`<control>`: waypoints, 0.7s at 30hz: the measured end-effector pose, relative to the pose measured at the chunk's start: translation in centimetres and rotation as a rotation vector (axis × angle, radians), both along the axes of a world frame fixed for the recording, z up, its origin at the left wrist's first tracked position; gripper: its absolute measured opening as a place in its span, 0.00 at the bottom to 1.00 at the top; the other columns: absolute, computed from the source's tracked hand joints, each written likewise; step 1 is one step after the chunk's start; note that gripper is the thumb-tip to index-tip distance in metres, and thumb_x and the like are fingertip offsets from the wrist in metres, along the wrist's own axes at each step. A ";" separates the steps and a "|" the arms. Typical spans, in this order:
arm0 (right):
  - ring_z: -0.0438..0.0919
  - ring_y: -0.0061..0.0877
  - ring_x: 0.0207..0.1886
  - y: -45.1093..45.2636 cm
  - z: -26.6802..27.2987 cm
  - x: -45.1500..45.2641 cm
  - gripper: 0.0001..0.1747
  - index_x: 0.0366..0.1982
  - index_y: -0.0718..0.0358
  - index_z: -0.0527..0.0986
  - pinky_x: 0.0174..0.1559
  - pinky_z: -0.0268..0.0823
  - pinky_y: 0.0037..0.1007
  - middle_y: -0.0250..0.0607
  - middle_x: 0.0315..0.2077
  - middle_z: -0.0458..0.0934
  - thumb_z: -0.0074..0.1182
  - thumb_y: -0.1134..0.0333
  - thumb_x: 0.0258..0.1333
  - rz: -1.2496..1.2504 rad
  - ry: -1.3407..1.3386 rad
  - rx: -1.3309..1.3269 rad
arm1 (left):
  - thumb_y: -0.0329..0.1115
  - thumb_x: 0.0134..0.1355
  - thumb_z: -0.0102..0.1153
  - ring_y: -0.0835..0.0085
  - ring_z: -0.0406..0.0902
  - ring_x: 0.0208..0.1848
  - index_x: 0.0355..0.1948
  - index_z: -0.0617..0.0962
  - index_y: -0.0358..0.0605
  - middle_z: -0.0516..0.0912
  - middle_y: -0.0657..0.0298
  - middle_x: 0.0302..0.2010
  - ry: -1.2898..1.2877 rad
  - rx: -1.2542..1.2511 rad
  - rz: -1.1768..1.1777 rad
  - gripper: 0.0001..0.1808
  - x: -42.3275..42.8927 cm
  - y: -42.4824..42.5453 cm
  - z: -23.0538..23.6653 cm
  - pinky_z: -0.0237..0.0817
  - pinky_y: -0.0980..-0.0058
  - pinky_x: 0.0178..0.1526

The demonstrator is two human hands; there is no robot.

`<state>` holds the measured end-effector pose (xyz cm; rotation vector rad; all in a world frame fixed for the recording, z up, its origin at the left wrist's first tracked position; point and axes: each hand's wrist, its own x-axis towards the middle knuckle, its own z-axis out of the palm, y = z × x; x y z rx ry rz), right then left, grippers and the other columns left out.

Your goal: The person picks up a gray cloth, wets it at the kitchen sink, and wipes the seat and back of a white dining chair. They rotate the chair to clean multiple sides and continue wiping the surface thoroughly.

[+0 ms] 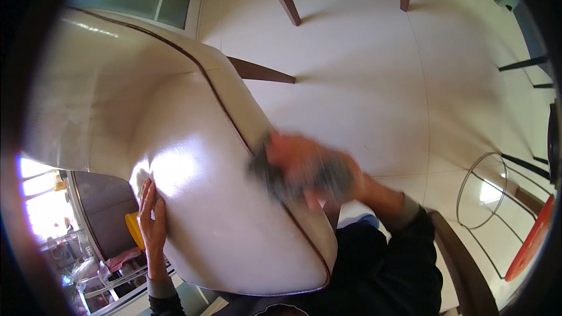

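In front of me a cream upholstered chair [219, 232], probably leather or imitation leather, fills the left and middle of the view. Dark brown piping [219, 101] runs along its edge, and light glares off the smooth cover. My right hand [307, 162], blurred, holds a dark grey cloth [267, 173] against the piped edge on the right. Part of that cloth is bunched beneath the fingers and palm. My left hand [153, 221] rests on the opposite edge of the chair, fingers apart and holding nothing.
Brown tapered legs [268, 71] stand on the pale tiled floor [360, 96]. To the right are a red stool [529, 245] with a metal ring [472, 193] and a curved brown wooden piece [459, 263]. A yellow container [134, 230] and cluttered rack [94, 287] lie left.
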<state>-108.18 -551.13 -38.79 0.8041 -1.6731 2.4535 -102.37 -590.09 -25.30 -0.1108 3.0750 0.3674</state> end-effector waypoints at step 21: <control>0.73 0.34 0.37 -17.0 -27.9 -19.9 0.12 0.37 0.66 0.68 0.40 0.68 0.38 0.44 0.33 0.71 0.47 0.79 0.46 -0.436 -1.085 -0.802 | 0.37 0.69 0.45 0.61 0.59 0.70 0.63 0.69 0.35 0.67 0.50 0.66 0.092 0.042 -0.041 0.24 0.4 -0.6 -1.5 0.45 0.64 0.71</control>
